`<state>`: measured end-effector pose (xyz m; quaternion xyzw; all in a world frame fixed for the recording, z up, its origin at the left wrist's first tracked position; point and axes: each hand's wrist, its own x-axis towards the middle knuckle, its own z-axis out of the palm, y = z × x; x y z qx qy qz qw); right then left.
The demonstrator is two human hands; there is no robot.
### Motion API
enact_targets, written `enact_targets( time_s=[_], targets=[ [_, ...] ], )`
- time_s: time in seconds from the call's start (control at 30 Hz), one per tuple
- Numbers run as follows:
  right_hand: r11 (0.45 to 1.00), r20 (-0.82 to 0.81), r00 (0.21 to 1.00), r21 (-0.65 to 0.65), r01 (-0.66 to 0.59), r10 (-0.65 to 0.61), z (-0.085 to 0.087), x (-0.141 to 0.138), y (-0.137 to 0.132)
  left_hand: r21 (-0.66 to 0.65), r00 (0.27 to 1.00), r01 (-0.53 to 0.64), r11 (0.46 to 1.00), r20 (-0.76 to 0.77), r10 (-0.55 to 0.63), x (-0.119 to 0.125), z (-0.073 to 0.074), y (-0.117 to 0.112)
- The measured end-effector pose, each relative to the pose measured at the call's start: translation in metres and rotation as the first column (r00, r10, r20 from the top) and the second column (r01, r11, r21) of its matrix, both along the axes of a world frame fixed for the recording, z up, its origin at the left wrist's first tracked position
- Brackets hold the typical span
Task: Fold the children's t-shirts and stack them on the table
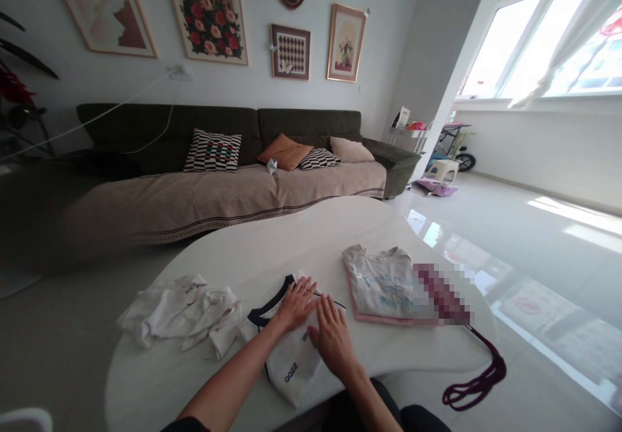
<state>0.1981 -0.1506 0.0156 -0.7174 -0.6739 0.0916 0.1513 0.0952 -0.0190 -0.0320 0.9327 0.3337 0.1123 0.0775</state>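
A white T-shirt with dark navy trim [291, 361] lies partly folded on the near side of the white table [291, 238]. My left hand [295, 304] rests flat on its collar end, fingers stretched out. Beside it my right hand [333, 338] also lies flat on the shirt, fingers together and extended. Neither hand grips anything. To the left sits a crumpled white garment [182, 312]. To the right lies a folded beige T-shirt with pink edging and pale blue print [381, 286].
A dark red cord [479, 380] hangs off the table's right edge. Behind the table stands a long sofa [218, 189] with several cushions. Glossy white floor [534, 250] spreads to the right, under bright windows.
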Motion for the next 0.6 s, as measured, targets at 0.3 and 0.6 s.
enact_targets(
  time_s=[0.3, 0.6],
  targets=[
    [0.970, 0.123, 0.974, -0.128, 0.206, -0.191, -0.035, -0.001, -0.014, -0.148, 0.998, 0.062, 0.987, 0.035, -0.058, 0.003, 0.036, 0.005],
    [0.979, -0.033, 0.982, -0.089, 0.183, -0.187, 0.011, 0.040, 0.009, -0.573, 0.520, -0.404, 0.713, 0.498, 0.694, -0.096, 0.015, -0.116]
  ],
)
